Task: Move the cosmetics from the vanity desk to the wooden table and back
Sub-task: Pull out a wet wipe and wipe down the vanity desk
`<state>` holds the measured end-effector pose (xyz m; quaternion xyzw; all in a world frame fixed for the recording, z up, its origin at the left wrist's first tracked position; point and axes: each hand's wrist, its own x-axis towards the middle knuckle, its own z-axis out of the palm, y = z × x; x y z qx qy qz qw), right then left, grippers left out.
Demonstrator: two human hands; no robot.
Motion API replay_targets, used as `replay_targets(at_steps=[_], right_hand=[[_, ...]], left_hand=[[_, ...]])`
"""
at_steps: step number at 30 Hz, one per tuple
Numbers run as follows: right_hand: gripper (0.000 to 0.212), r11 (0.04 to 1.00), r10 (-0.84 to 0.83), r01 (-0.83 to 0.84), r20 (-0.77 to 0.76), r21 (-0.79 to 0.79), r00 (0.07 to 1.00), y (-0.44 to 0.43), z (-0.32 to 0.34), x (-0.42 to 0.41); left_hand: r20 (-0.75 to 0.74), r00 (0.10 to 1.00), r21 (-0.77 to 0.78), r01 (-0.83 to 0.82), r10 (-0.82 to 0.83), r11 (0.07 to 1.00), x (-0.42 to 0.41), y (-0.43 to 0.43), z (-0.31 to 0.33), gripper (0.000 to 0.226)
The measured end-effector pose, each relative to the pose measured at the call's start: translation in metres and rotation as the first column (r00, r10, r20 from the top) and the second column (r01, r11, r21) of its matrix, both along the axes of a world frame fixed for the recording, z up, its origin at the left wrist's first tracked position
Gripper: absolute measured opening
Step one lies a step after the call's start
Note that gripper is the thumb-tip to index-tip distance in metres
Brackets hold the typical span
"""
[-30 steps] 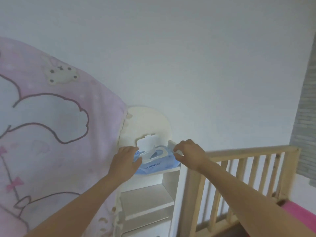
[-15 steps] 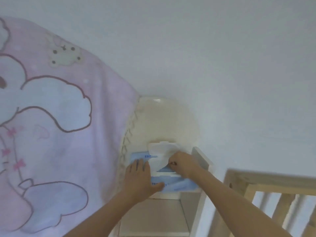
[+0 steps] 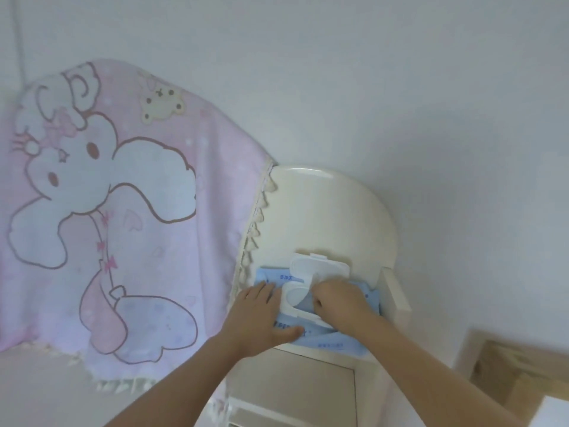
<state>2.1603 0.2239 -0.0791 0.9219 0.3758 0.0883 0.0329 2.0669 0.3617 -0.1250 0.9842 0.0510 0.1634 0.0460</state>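
Right hand [image 3: 338,300] shifted onto wipes pack [image 3: 335,345] opening, grip pinching there, left hand [image 3: 258,318] flat.

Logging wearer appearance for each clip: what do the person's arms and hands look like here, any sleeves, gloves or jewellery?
Both arms are bare as far as the frame shows: no sleeve on the left arm or the right arm. The left hand and right hand are ungloved. No watch or bracelet at either wrist, and no ring on the fingers that show.
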Motion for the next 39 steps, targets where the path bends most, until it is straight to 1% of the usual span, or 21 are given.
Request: replay_targets(at_steps=[1,4,6,8,10,12,14,17,19,21,22,25,27,28,29,30,32,34,36,39], right_hand=[[0.017,1.0,-0.007,0.007,0.008,-0.01,1.0,0.0,0.001,-0.001],[0.035,1.0,-0.021,0.021,-0.015,-0.022,1.0,0.0,0.004,-0.004],[0.037,0.998,-0.004,0.004,-0.011,-0.064,1.0,-0.001,0.007,-0.004],[0.037,0.995,-0.012,0.008,-0.037,-0.101,0.999,-0.001,0.009,0.0],[0.035,0.993,0.002,-0.006,-0.035,-0.121,0.999,0.001,0.012,0.0],[0.028,0.986,0.019,-0.018,0.003,-0.166,1.0,0.005,0.016,-0.005],[0.027,0.985,0.03,-0.022,0.041,-0.169,0.999,0.006,0.017,-0.01],[0.013,0.984,0.083,-0.071,0.07,-0.162,0.994,0.004,0.017,-0.009],[0.019,0.99,0.075,-0.065,0.072,-0.128,0.995,0.0,0.015,-0.008],[0.032,0.993,0.076,-0.068,0.079,-0.101,0.994,-0.003,0.015,-0.008],[0.035,0.994,0.081,-0.074,0.08,-0.084,0.994,-0.004,0.015,-0.007],[0.034,0.996,0.091,-0.091,0.039,-0.005,0.995,-0.007,0.021,-0.007],[0.027,0.987,0.111,-0.11,-0.002,0.12,0.994,-0.008,0.025,-0.009],[0.022,0.97,0.122,-0.112,-0.033,0.216,0.992,-0.008,0.029,-0.011],[0.019,0.94,0.141,-0.111,-0.072,0.323,0.987,-0.008,0.034,-0.014],[0.021,0.905,0.157,-0.092,-0.125,0.414,0.98,-0.008,0.042,-0.018],[0.026,0.841,0.178,-0.045,-0.198,0.539,0.964,-0.009,0.058,-0.025],[0.02,0.762,0.194,0.014,-0.248,0.648,0.949,-0.011,0.07,-0.029],[0.018,0.688,0.208,0.096,-0.322,0.719,0.924,-0.015,0.077,-0.032],[0.027,0.648,0.194,0.194,-0.406,0.737,0.893,-0.018,0.079,-0.035]], left_hand=[[0.005,1.0,0.001,0.0,0.0,1.0,0.0,0.0,-0.001,0.125],[-0.012,1.0,0.002,-0.006,0.006,1.0,0.0,0.001,0.0,0.116],[-0.008,1.0,-0.003,-0.01,0.01,1.0,0.001,0.001,-0.001,0.114],[-0.012,1.0,-0.013,-0.012,0.012,1.0,0.001,0.001,-0.001,0.116],[-0.012,1.0,-0.005,-0.01,0.01,1.0,0.001,0.001,-0.001,0.116],[0.011,1.0,0.006,-0.007,0.007,1.0,-0.001,0.001,-0.001,0.116],[0.039,0.999,0.007,-0.008,0.008,1.0,-0.003,-0.001,0.0,0.117],[0.051,0.999,-0.013,0.004,-0.003,1.0,-0.005,-0.003,0.001,0.116],[0.045,0.999,-0.008,0.006,-0.006,1.0,-0.003,-0.001,0.0,0.117],[0.047,0.999,-0.009,-0.003,0.004,1.0,0.0,0.0,-0.002,0.117],[0.046,0.999,-0.01,-0.005,0.006,1.0,0.0,0.001,-0.002,0.118],[0.033,0.999,-0.021,-0.001,0.002,1.0,0.0,0.0,-0.003,0.118],[0.03,1.0,-0.019,0.0,0.001,1.0,0.001,0.002,-0.003,0.118],[0.035,0.999,-0.014,-0.002,0.003,1.0,0.001,0.002,-0.003,0.118],[0.044,0.999,-0.008,-0.005,0.005,1.0,0.002,0.002,-0.004,0.118],[0.053,0.999,-0.003,-0.007,0.007,1.0,0.001,0.002,-0.004,0.118],[0.06,0.998,-0.001,-0.006,0.006,1.0,0.001,0.002,-0.004,0.117],[0.065,0.998,-0.006,-0.008,0.008,1.0,0.001,0.002,-0.005,0.118],[0.074,0.997,-0.005,-0.012,0.012,1.0,0.001,0.001,-0.005,0.118],[0.069,0.998,-0.007,-0.011,0.012,1.0,0.003,0.002,-0.006,0.118]])
